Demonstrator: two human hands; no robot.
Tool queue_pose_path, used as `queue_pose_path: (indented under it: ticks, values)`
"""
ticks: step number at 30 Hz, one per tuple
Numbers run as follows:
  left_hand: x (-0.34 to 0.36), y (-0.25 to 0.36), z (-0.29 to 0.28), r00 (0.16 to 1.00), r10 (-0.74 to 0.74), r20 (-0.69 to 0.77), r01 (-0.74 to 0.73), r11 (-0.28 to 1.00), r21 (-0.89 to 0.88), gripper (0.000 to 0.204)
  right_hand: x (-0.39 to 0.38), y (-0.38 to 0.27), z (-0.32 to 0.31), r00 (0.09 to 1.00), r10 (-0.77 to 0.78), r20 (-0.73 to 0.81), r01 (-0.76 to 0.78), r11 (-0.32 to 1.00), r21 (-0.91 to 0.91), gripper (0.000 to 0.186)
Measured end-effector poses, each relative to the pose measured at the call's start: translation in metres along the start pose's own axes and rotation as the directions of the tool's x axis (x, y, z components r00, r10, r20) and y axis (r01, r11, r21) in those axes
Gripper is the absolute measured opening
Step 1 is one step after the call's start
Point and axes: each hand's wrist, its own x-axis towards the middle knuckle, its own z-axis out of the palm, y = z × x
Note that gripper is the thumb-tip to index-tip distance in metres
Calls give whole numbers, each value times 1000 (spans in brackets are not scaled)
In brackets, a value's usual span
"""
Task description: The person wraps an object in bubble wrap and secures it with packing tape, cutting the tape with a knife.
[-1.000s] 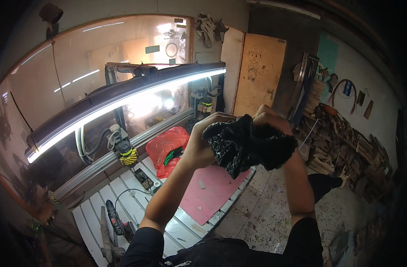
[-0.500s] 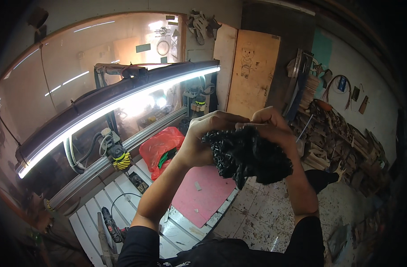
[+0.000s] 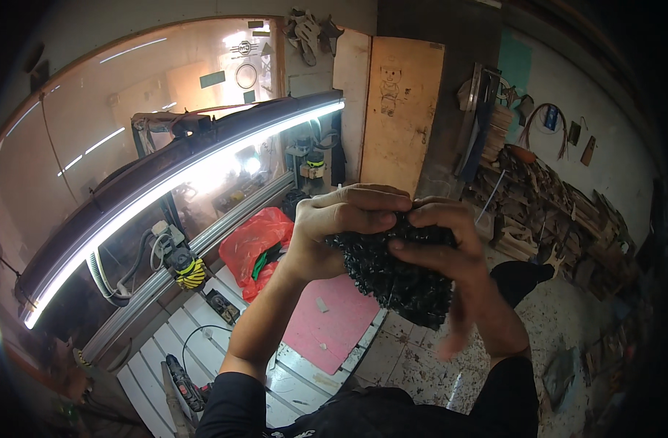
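Holding: left hand (image 3: 334, 219) and right hand (image 3: 465, 255), fingers nearly closed on black crinkled bundle (image 3: 399, 285).
Bundle: raised near slatted table (image 3: 279, 398) right edge.
Progress: bundle gripped, not laid down; what's left I can't tell.

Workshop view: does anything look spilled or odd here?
Yes, mildly: dark flecks litter the pale tiled floor beside the slatted table, like unswept debris. Whether the crinkled black bundle being held is damaged, I cannot tell.

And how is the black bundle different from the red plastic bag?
The black bundle is finely bumpy; the red plastic bag is smoother, with broader folds. The bundle is held by the left hand and right hand; the bag lies on the white table. Both look crumpled.
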Motion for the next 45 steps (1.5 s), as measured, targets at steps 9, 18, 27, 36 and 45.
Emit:
queue_pose_path:
  ticks: [9,18,27,36,45]
  values:
    - [0,1,7,999,-12,38,13,999,-39,27,25,-7,0,958,279,68,-284,957,66,45]
    - [0,-1,5,998,-14,64,16,1000,-26,30,-4,-8,25,824,567,-25,-499,745,443,86]
    - [10,33,-3,971,-160,179,139,983,120,73,3,6,16,859,512,-17,-460,786,412,77]
    - [7,29,19,936,-346,64,331,927,174,83,-17,38,26,967,139,-213,-128,990,66,90]
    - [-8,30,21,966,-257,33,231,914,334,75,-42,39,34,939,273,-211,-248,959,137,99]
